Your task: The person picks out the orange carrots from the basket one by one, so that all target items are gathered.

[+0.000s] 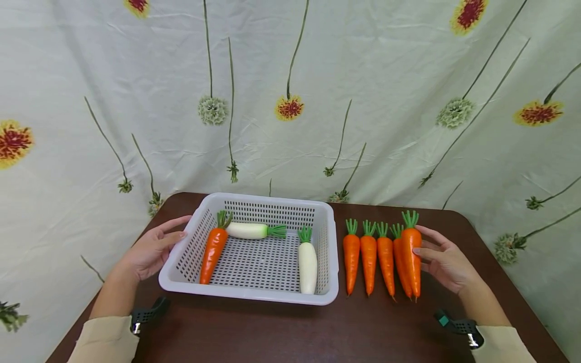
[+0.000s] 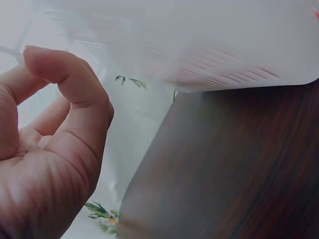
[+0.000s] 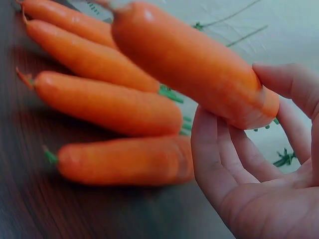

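At the left, my left hand (image 1: 154, 248) grips the rim of a white slotted plastic basket (image 1: 249, 297), thumb at the edge. In the left wrist view the bent thumb (image 2: 75, 84) meets the rim. Inside the basket lie an orange carrot (image 1: 213, 254), a white radish (image 1: 247, 230) lying crosswise, and a second white radish (image 1: 308, 267) on the right. My right hand (image 1: 447, 262) pinches a carrot (image 3: 194, 59) between thumb and fingers, green top pointing away from me. That carrot overlaps the rightmost of several carrots (image 1: 368, 257) lined up right of the basket.
Everything stands on a dark brown wooden table (image 1: 236, 333) with rounded far corners. A pale cloth (image 1: 272, 60) printed with flowers hangs behind and beside it. Each wrist wears a black strap (image 1: 460, 326).
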{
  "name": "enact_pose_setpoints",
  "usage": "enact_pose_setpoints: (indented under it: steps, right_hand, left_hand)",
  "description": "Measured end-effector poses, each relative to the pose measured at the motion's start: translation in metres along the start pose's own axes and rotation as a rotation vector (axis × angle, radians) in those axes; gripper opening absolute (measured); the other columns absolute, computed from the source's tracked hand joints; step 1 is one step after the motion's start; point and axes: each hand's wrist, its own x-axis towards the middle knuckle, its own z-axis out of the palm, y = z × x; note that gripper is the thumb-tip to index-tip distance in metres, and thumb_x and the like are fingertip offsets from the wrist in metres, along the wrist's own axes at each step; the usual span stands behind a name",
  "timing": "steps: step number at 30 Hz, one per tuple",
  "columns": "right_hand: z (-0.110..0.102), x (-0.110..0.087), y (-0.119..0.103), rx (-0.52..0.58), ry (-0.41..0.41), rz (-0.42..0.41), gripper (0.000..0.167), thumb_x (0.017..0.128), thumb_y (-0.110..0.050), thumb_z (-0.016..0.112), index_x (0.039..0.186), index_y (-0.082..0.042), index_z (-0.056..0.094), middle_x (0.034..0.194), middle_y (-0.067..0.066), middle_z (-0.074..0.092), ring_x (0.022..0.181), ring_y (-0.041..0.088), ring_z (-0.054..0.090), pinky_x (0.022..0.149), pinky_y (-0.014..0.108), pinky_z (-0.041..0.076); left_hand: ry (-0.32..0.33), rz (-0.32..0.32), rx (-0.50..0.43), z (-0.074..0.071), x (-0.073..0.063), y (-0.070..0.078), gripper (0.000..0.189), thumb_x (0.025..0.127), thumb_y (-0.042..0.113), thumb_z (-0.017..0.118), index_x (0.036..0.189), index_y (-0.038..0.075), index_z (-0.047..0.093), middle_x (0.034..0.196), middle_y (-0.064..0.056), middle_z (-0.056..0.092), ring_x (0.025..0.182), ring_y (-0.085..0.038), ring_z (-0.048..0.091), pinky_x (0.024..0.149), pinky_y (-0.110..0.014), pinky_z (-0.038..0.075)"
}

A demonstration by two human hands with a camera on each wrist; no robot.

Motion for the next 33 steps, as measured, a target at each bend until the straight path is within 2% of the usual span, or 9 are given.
enact_pose_setpoints:
  steps: [15, 26, 33]
  right_hand:
    - [-0.033, 0.001, 0.006, -0.155, 0.082, 0.056, 0.053, 0.099, -0.002, 0.064, 0.144, -0.030, 0.058, 0.116, -0.015, 0.069, 0.102, 0.009, 0.070, 0.085, 0.031, 0.062]
    - [-0.052, 0.009, 0.010, -0.276, 0.086, 0.103, 0.053, 0.097, -0.005, 0.069, 0.143, -0.028, 0.059, 0.112, -0.017, 0.069, 0.100, 0.009, 0.070, 0.085, 0.030, 0.062]
    - [-0.057, 0.016, 0.015, -0.367, 0.079, 0.140, 0.055, 0.097, -0.011, 0.071, 0.147, -0.024, 0.055, 0.114, -0.016, 0.064, 0.100, 0.006, 0.069, 0.086, 0.030, 0.062]
  left_hand:
    - [0.006, 0.010, 0.007, 0.000, 0.000, 0.000, 0.050, 0.109, 0.017, 0.050, 0.157, 0.022, 0.038, 0.121, 0.007, 0.075, 0.105, -0.020, 0.076, 0.084, -0.052, 0.062]
    - [0.019, 0.001, 0.012, 0.001, 0.000, -0.002, 0.050, 0.109, 0.018, 0.050, 0.157, 0.022, 0.037, 0.120, 0.008, 0.075, 0.104, -0.020, 0.076, 0.084, -0.053, 0.061]
    - [-0.002, 0.000, -0.001, 0.001, -0.002, -0.001, 0.051, 0.109, 0.018, 0.050, 0.158, 0.022, 0.036, 0.122, 0.008, 0.073, 0.106, -0.021, 0.075, 0.085, -0.054, 0.061]
